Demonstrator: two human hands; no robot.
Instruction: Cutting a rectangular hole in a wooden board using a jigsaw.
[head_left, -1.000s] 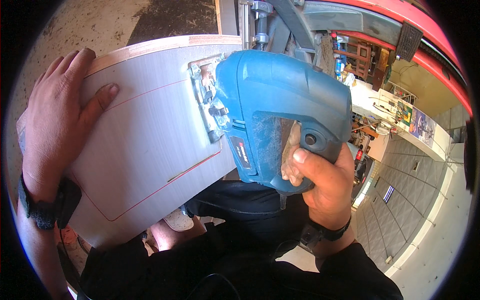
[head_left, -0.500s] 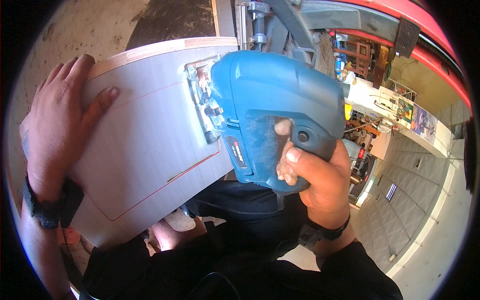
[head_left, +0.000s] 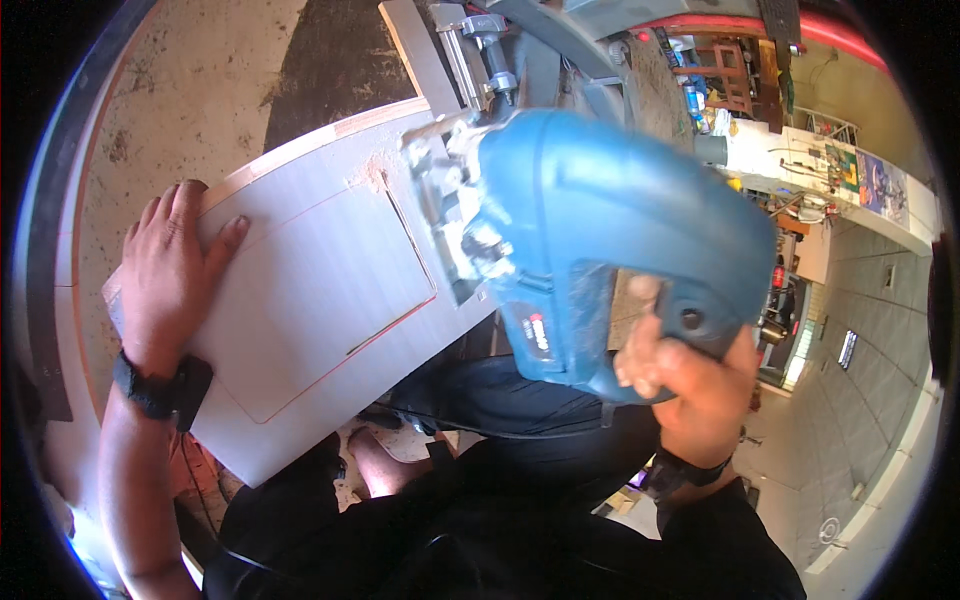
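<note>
A blue jigsaw (head_left: 600,190), slightly blurred, is gripped by its handle in my right hand (head_left: 690,375). Its metal base tilts near the right end of a light grey board (head_left: 300,290); I cannot tell whether it touches. Red lines mark a rectangle on the board. A dark cut runs along the rectangle's right side, and a shorter one lies on the near side. Sawdust (head_left: 375,170) sits at the far end of the right cut. My left hand (head_left: 175,265) lies flat with fingers spread on the board's left end.
Beyond the board stands a grey metal machine (head_left: 490,60) with rails. A long bench (head_left: 800,165) with tools and papers is at the right, beside a tiled floor (head_left: 830,370). A thin dark cable (head_left: 200,480) hangs at lower left. My legs are under the board.
The jigsaw has moved right and lifted away from the line, uncovering the cut and sawdust. My left hand stays on the board. The whole view has shifted somewhat.
</note>
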